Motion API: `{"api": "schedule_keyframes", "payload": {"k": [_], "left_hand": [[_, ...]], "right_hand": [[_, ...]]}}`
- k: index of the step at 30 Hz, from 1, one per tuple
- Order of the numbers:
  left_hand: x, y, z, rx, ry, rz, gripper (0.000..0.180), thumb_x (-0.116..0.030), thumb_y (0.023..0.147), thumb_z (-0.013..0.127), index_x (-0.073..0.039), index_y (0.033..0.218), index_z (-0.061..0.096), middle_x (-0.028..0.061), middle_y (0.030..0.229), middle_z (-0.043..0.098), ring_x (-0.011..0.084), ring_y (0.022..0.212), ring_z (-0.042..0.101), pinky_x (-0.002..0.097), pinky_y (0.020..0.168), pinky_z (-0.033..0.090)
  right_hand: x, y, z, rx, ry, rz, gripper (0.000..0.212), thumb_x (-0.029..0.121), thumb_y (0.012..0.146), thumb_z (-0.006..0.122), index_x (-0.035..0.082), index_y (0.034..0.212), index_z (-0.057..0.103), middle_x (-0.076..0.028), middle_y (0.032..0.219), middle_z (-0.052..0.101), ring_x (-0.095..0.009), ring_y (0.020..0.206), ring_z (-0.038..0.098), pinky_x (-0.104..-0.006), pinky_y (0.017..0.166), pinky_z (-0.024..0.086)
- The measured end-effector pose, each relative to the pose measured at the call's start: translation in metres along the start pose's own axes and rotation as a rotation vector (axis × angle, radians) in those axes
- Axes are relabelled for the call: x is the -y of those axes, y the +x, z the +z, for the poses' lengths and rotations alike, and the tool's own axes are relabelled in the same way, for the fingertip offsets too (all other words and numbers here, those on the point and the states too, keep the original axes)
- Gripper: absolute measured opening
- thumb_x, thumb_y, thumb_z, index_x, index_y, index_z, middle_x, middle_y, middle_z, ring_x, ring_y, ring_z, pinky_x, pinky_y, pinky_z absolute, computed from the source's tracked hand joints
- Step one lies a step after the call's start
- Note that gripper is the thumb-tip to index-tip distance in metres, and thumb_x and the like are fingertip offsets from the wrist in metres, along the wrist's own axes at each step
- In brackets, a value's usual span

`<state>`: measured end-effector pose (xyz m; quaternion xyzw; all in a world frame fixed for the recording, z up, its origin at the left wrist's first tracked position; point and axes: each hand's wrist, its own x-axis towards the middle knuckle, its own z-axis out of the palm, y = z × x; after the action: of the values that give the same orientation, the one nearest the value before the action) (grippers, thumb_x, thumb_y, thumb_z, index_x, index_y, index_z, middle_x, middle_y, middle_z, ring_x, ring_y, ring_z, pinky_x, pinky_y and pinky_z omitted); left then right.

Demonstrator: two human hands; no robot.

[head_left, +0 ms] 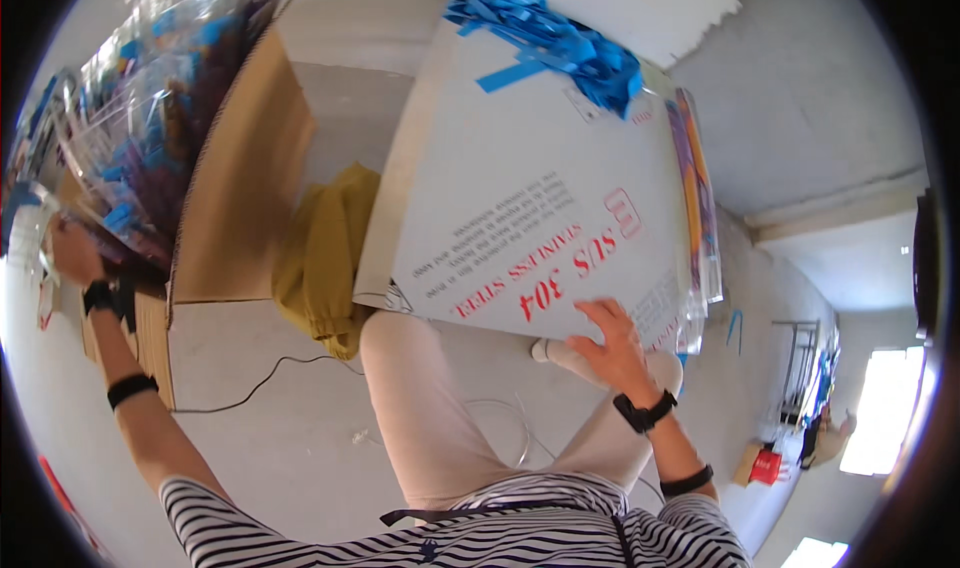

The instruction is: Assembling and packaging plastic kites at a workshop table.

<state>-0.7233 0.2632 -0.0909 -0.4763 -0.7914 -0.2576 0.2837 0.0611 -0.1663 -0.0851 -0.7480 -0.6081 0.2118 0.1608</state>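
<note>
Far to the left, my left hand [75, 252] is beside a pile of clear plastic packages [140, 118] with blue and purple contents. Its fingers look curled in by the clear film, and what they hold is too small and unclear to name. My right hand [612, 346] has its fingers spread over the near right part of a white board [470, 198] with red and black print, and is empty. At the board's far edge lies a heap of blue strips [550, 43], with one strip sticking out toward me.
The packages fill a cardboard box [245, 168]. A mustard-yellow cloth [325, 258] hangs between box and board. Colourful flat packages [695, 198] line the board's right edge. A dark cable [265, 388] runs over the floor. At far right are a metal rack [797, 368] and a red box [766, 466].
</note>
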Motion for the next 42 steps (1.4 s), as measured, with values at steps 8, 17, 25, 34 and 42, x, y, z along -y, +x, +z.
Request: {"api": "schedule_keyframes", "payload": {"k": [8,17,25,34,42], "left_hand": [[-0.014,0.108,-0.103,0.298,-0.134,0.173,0.034,-0.028,0.092,0.064,-0.008,0.119,0.07,0.0105,0.113,0.073,0.0251,0.104,0.069,0.034,0.093,0.05],[-0.385,-0.273,-0.378,0.84,-1.347,0.539,0.03,-0.007,0.089,0.068,-0.004,0.119,0.067,0.0086,0.12,0.067,0.0191,0.112,0.061,0.0325,0.1,0.046],[-0.415,-0.499,-0.362,1.239,-0.912,1.271,0.019,-0.009,0.078,0.074,0.0,0.093,0.065,0.0159,0.087,0.065,0.0348,0.078,0.064,0.0407,0.069,0.051],[-0.45,-0.554,-0.385,1.395,-0.997,1.173,0.019,-0.008,0.078,0.072,0.0,0.094,0.067,0.0171,0.103,0.069,0.0356,0.095,0.065,0.0406,0.083,0.052],[-0.526,-0.606,-0.386,1.132,-0.936,1.488,0.063,-0.006,0.071,0.08,-0.001,0.129,0.058,0.0156,0.144,0.049,0.0355,0.134,0.044,0.0428,0.107,0.04]], "right_hand": [[0.007,-0.009,-0.012,-0.051,-0.231,-0.293,0.071,0.028,0.073,0.082,0.015,0.137,0.056,-0.014,0.155,0.034,-0.036,0.141,0.031,-0.0619,0.113,0.026],[0.001,-0.045,-0.023,-0.031,-0.285,-0.313,0.073,0.031,0.074,0.081,0.017,0.14,0.053,-0.011,0.159,0.03,-0.036,0.144,0.028,-0.0633,0.115,0.023],[-0.105,-0.112,-0.045,-0.022,0.121,0.062,0.022,0.025,0.085,0.069,0.006,0.095,0.07,-0.014,0.096,0.07,-0.034,0.09,0.066,-0.0504,0.094,0.047],[-0.334,-0.216,-0.036,-0.61,0.277,0.57,0.012,0.011,0.076,0.064,0.002,0.081,0.071,-0.022,0.086,0.07,-0.037,0.08,0.07,-0.0423,0.07,0.055],[-0.425,-0.35,0.1,-0.031,0.334,1.247,0.029,0.029,0.078,0.069,0.001,0.085,0.073,-0.021,0.097,0.072,-0.035,0.094,0.07,-0.0455,0.084,0.055]]}}
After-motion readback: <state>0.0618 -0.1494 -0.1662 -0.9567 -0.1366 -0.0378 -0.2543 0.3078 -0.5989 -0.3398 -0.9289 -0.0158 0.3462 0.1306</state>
